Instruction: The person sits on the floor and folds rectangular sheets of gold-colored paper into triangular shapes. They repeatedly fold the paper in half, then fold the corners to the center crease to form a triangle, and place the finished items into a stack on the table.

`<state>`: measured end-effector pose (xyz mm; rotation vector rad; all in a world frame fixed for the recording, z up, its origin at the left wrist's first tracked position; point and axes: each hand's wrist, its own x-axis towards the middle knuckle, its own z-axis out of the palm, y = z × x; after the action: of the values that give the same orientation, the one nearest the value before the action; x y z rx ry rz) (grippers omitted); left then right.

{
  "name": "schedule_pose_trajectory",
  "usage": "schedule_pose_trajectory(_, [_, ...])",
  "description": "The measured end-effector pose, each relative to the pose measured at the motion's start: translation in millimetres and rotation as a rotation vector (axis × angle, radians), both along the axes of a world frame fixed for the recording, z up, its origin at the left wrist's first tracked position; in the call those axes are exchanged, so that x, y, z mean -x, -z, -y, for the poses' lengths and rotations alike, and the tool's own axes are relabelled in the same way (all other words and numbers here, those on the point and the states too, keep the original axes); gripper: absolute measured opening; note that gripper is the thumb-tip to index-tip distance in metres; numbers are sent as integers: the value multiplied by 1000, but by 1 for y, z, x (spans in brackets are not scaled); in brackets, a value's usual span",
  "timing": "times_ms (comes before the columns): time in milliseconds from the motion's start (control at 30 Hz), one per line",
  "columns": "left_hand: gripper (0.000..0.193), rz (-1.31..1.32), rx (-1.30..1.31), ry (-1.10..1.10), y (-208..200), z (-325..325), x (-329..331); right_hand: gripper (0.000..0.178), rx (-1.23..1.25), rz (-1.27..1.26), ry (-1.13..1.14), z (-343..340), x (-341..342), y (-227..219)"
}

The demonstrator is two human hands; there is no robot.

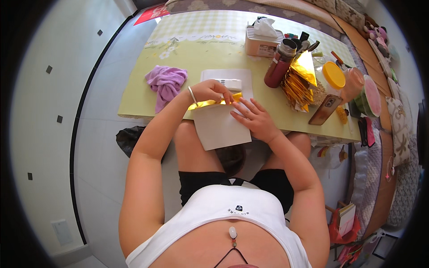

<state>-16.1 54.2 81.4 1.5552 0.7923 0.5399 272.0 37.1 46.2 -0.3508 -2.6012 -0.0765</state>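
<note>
While the right hand point(254, 117) lies flat and open, pinning a white board point(221, 127) overhanging the table's point(147, 100) near edge, the left hand point(213, 91) pinches gold foil point(213, 102) steady along the board's top.

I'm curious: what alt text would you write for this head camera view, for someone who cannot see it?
Seen from above, a seated person folds a strip of gold foil paper: the left hand pinches it while the right hand presses flat on a pale board at the edge of a yellow-green table. A purple cloth, a dark red bottle and a heap of gold foil lie nearby.
</note>
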Motion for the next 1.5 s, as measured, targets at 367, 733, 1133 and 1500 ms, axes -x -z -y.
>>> schedule_pose_trajectory(367, [65,-620,-965,-342,5,130,-39,43,231,55,158,-6,-16,38])
schedule_pose_trajectory(733, [27,-734,-902,-356,66,140,-29,58,443,237,-104,-8,-27,16])
schedule_pose_trajectory(1133, [11,-565,-720,-251,40,94,3,10,670,-309,21,3,-21,26])
schedule_pose_trajectory(1500, [18,-472,-687,-474,52,79,-12,13,412,-538,355,7,0,21])
